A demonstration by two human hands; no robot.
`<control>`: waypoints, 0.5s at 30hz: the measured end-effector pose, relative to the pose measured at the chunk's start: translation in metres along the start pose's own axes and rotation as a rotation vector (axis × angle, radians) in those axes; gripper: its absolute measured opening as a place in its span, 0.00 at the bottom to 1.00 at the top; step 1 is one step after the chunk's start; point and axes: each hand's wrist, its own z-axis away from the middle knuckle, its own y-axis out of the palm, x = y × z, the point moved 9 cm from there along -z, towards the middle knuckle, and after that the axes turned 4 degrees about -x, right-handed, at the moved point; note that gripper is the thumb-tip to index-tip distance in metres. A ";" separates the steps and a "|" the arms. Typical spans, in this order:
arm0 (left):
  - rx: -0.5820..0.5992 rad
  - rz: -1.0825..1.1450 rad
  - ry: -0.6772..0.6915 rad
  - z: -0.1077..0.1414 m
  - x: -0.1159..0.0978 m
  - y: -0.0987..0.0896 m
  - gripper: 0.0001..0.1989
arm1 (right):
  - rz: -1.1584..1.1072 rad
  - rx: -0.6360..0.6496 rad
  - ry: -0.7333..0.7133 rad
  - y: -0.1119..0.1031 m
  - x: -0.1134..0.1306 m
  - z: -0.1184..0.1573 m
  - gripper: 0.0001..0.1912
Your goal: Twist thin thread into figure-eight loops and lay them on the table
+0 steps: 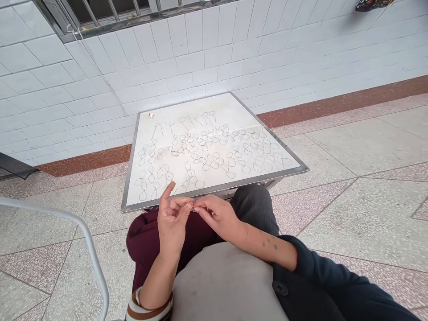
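Observation:
My left hand (174, 211) and my right hand (216, 211) meet over my lap, just off the near edge of the white table (240, 109). Thumb and forefinger of the left pinch at the meeting point, with one finger raised away from the rest. Opposite, the right hand's fingertips press together and touch the left's. Whatever lies between the fingertips is too small to make out. Spread across the tabletop are many thin dark loops (214, 160), most shaped like a figure eight. Along the far side, several have a single loop with a loose tail (157, 129).
A small red-and-white object (151, 115) sits at the table's far left corner. Behind stands a white tiled wall (200, 58) with a barred window (113, 11). A pale curved metal tube (90, 245) is at my left, above the speckled floor (334, 205).

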 end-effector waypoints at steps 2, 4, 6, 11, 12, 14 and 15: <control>-0.016 0.002 -0.006 0.000 0.004 -0.001 0.33 | 0.006 -0.004 0.010 0.000 -0.002 0.001 0.06; -0.027 0.034 -0.020 0.000 0.008 -0.001 0.32 | 0.008 -0.013 0.013 0.000 -0.003 0.001 0.05; -0.035 0.071 -0.040 0.000 0.012 -0.002 0.31 | 0.002 -0.017 0.017 0.000 -0.005 0.002 0.05; -0.063 0.109 -0.044 -0.001 0.013 -0.006 0.30 | -0.026 0.024 0.043 0.003 -0.007 0.004 0.04; -0.066 0.118 -0.036 -0.001 0.011 -0.006 0.29 | -0.031 0.034 0.051 0.004 -0.007 0.004 0.05; -0.068 0.143 -0.033 -0.001 0.010 -0.005 0.27 | -0.036 0.038 0.072 0.004 -0.007 0.003 0.05; -0.069 0.157 -0.040 -0.001 0.011 -0.005 0.26 | -0.036 0.030 0.080 0.004 -0.007 0.003 0.05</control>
